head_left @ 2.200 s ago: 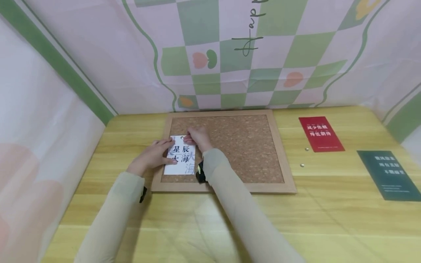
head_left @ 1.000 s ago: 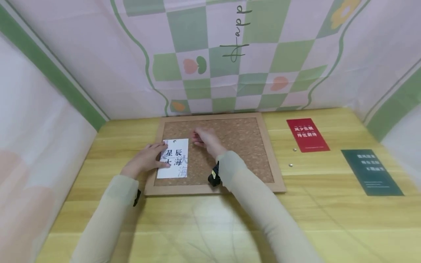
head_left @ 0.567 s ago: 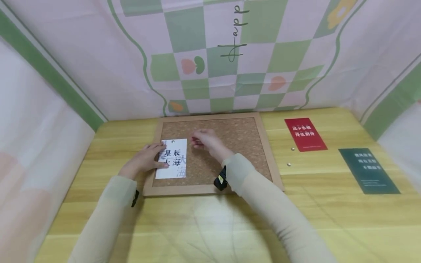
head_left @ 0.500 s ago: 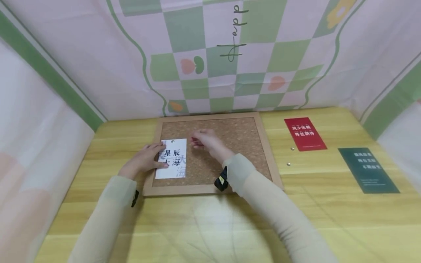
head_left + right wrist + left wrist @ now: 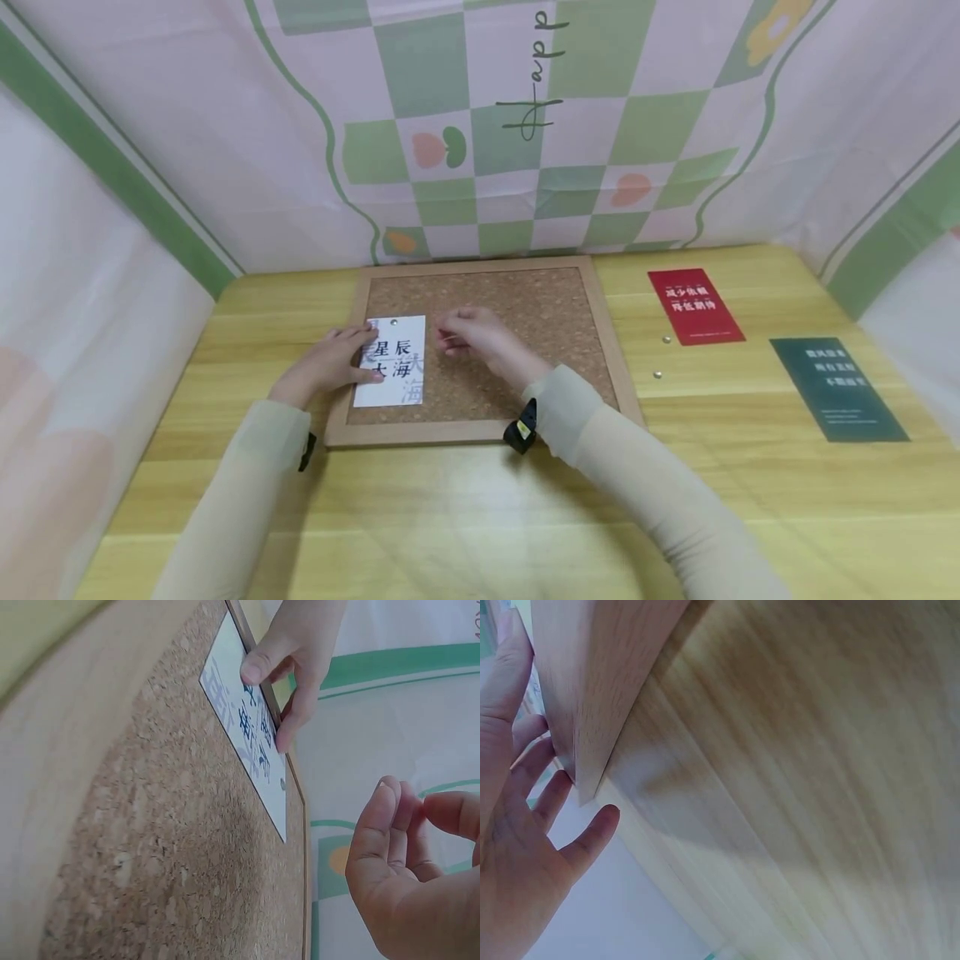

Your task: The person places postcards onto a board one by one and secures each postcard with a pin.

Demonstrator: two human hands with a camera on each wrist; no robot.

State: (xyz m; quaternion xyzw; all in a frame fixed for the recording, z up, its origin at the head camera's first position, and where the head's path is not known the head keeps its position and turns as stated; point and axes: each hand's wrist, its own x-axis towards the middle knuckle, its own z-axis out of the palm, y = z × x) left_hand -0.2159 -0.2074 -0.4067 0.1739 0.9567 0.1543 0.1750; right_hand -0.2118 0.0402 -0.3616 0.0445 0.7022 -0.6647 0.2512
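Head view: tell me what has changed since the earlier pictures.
The right hand has moved rightward from beside the pin on the white card, and is now over bare corkboard. The left hand still rests on the card's left side; the pin, the red card, the green card and two loose pins stay put.

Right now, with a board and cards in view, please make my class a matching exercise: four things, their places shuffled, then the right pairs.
1. White card
2. Red card
3. Green card
4. Right hand

A. On the table, farthest right of the cards
B. Over the board, beside the white card
C. Under the left hand
D. On the table, between the board and green card

Pairs: 1-C, 2-D, 3-A, 4-B.
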